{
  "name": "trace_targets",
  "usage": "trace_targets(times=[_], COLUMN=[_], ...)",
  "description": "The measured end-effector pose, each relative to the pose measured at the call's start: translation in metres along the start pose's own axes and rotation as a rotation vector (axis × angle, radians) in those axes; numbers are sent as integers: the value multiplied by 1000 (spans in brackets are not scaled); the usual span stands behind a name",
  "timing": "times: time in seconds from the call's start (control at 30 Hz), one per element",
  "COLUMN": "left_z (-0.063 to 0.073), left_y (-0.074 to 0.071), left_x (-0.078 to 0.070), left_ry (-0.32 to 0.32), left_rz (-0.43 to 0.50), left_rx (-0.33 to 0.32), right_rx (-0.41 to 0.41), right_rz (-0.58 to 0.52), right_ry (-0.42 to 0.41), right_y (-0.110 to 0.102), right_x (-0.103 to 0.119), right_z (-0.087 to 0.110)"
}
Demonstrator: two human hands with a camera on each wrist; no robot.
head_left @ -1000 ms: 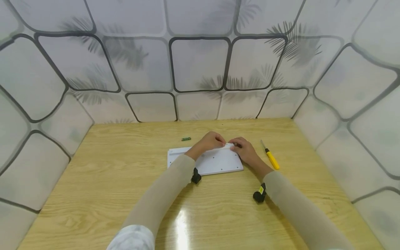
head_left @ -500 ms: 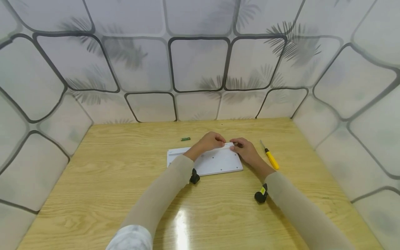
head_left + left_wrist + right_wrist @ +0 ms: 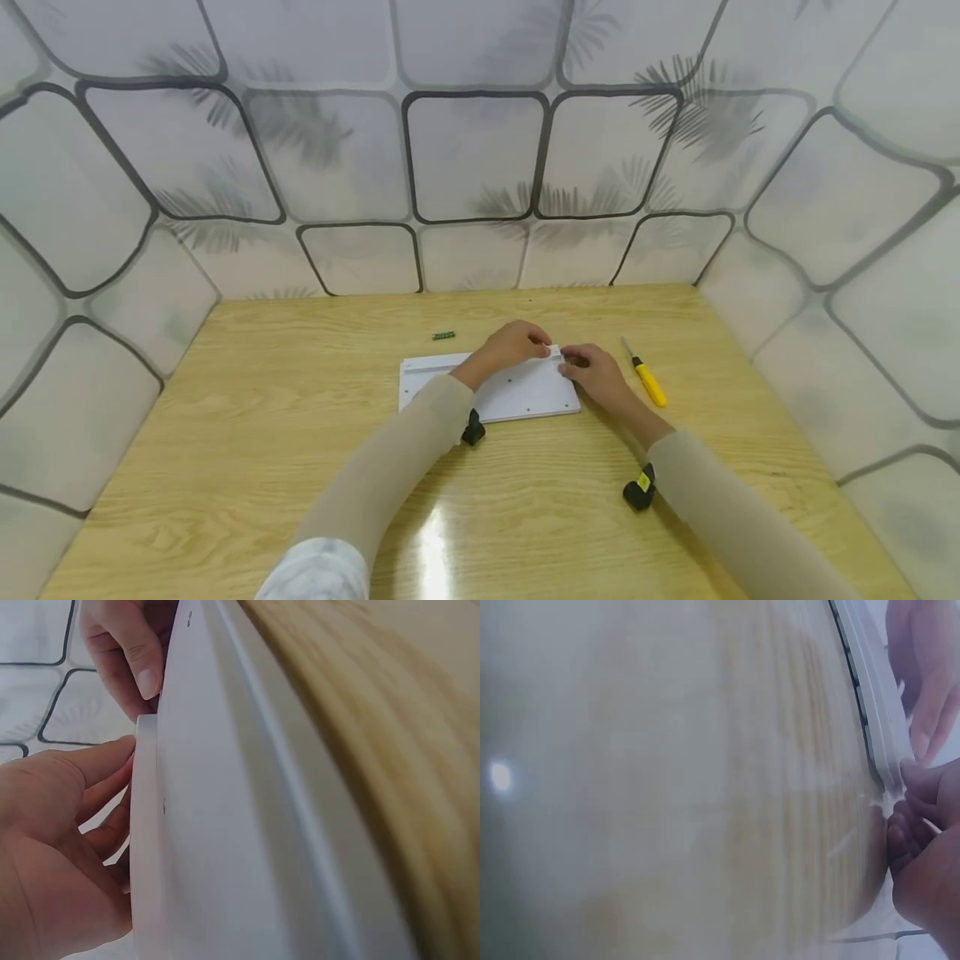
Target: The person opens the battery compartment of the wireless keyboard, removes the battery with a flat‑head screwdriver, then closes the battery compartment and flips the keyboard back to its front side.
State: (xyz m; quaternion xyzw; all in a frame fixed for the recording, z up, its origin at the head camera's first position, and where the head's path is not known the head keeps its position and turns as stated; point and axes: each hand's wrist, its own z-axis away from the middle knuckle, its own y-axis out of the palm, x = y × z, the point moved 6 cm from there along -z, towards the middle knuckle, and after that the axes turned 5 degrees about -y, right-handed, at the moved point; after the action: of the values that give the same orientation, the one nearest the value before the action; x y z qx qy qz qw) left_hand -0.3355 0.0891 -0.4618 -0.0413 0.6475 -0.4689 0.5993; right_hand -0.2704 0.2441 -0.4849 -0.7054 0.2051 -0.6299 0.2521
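A white keyboard [image 3: 528, 398] lies face down on the wooden table, its screw-dotted back up and a raised ridge along the far side. My left hand [image 3: 516, 343] reaches over it and pinches the far edge near the right end; in the left wrist view that hand's thumb [image 3: 105, 761] meets the ridge and its fingers curl behind. My right hand [image 3: 597, 375] holds the far right corner between thumb and curled fingers. In the right wrist view the dark gaps between keys show along the keyboard's side [image 3: 866, 682]. The fingertips are partly hidden.
A yellow-handled screwdriver [image 3: 650, 385] lies right of my right hand, shaft pointing away. Beyond the keyboard is a small green cylindrical thing, battery-like [image 3: 443, 336]. Patterned walls [image 3: 480, 158] border the table [image 3: 300, 350] at the back and both sides.
My left hand has shifted slightly right along the far edge. My right hand has drawn a little toward me and right; a small dark thing seen at its fingers a second ago no longer shows.
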Motion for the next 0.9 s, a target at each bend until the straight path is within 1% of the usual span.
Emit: trace_targets(times=[0.13, 0.27, 0.5, 0.73, 0.9], left_z=[-3, -5, -8, -15, -17], left_y=[6, 10, 15, 17, 17], left_x=[-6, -8, -10, -8, -9], left_ry=[7, -8, -11, -9, -4], left_rz=[-75, -136, -179, -206, -231], left_rx=[3, -5, 15, -13, -37], right_rx=[-14, -6, 10, -11, -31], right_rz=[39, 68, 34, 35, 9], right_ry=[-1, 23, 97, 80, 79], right_y=[-1, -1, 1, 2, 0], right_x=[4, 7, 4, 4, 8], right_z=[10, 19, 30, 34, 37])
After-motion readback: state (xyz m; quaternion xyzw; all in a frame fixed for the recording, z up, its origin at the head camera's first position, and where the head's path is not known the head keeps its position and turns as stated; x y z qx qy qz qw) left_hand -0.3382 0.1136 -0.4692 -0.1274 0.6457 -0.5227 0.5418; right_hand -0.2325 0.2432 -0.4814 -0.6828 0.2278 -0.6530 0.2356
